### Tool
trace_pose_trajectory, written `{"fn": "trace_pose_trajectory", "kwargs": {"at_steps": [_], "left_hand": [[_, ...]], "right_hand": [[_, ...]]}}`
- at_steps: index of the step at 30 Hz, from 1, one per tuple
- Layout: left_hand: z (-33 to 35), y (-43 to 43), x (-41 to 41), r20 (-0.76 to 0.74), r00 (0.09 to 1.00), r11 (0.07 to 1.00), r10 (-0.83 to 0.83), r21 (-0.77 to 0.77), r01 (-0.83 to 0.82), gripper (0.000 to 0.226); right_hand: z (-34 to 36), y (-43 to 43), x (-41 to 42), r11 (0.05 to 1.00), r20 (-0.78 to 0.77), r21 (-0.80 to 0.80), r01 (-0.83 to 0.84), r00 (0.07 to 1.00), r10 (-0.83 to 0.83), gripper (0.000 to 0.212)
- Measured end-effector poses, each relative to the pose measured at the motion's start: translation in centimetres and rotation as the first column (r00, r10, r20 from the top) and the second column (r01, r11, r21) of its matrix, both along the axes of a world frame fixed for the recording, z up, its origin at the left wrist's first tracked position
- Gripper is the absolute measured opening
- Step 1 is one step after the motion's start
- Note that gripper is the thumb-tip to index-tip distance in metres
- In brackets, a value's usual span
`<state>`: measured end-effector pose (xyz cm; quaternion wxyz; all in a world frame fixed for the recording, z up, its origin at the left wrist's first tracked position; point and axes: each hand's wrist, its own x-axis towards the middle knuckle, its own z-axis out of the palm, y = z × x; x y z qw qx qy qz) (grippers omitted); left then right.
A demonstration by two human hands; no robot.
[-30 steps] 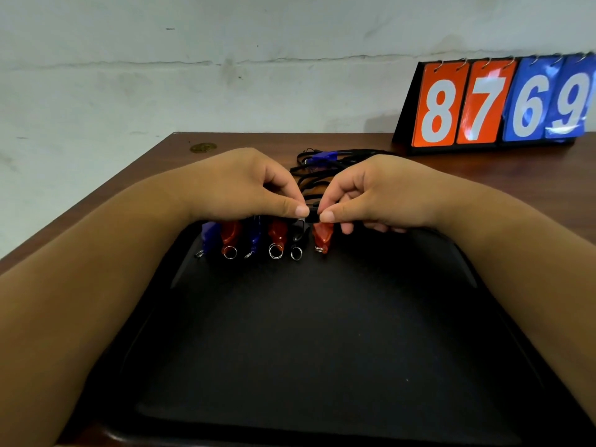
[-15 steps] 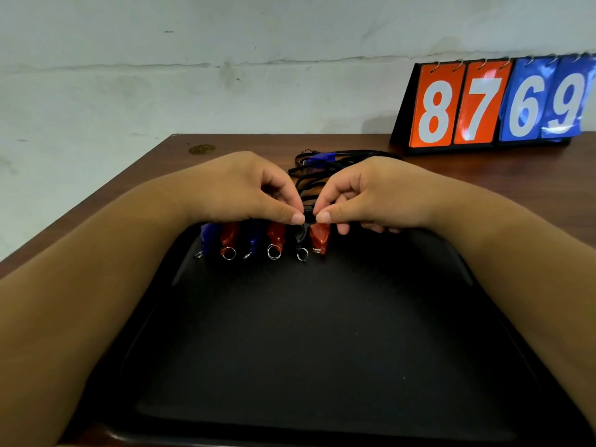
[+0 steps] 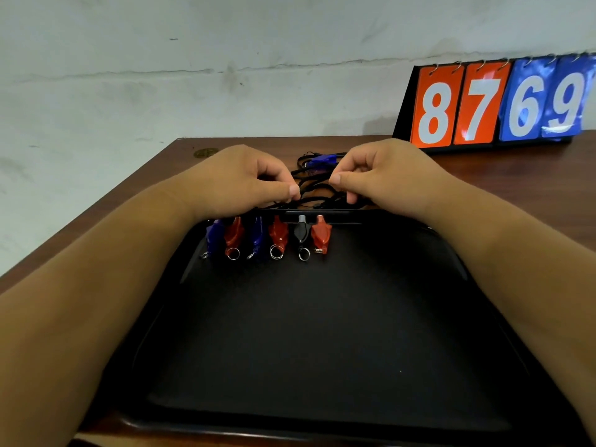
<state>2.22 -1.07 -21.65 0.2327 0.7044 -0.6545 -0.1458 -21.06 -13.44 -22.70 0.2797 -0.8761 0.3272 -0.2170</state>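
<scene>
The person is working on sorting whistles onto a black tray (image 3: 322, 333), and the step in hand looks like untangling the black lanyard cords (image 3: 317, 191) that are lying in a loose heap on the wooden table (image 3: 483, 169), just beyond the tray's far rim. The left hand (image 3: 245, 179) is curling over the near side of the heap, its thumb and forefinger pinching a strand of cord. The right hand (image 3: 377, 175) is hovering opposite with its fingers curled and one fingertip dipping into the cords; whether it is actually gripping a strand I cannot tell. Just inside the far rim, a row of whistles (image 3: 267, 237) is lying side by side in blue, red, blue, red, black and red, their split rings pointing toward the person. One blue whistle (image 3: 321, 162) is sitting at the back of the cord heap, between the two hands and apart from the row. The next move probably calls for drawing that whistle's cord free of the others without dragging the placed ones, then setting it beside the last red one. A flip scoreboard (image 3: 503, 101) reading 8769 is standing at the table's far right.
</scene>
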Motion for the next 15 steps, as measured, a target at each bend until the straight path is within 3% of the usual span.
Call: {"fn": "trace_pose_trajectory", "kwargs": {"at_steps": [7,15], "left_hand": [[0.5,-0.3,-0.2,-0.112,0.992,0.996,0.065,-0.054,-0.071,0.015],[3.2,-2.1,-0.9,0.03,0.996,0.996,0.085,0.033,-0.086,0.017]], "right_hand": [[-0.3,-0.2,-0.3,0.991,0.045,0.084,0.107,0.993,-0.111,0.013],[2.1,-0.3,-1.6,0.964,0.101,0.15,0.221,0.966,-0.237,0.021]]}}
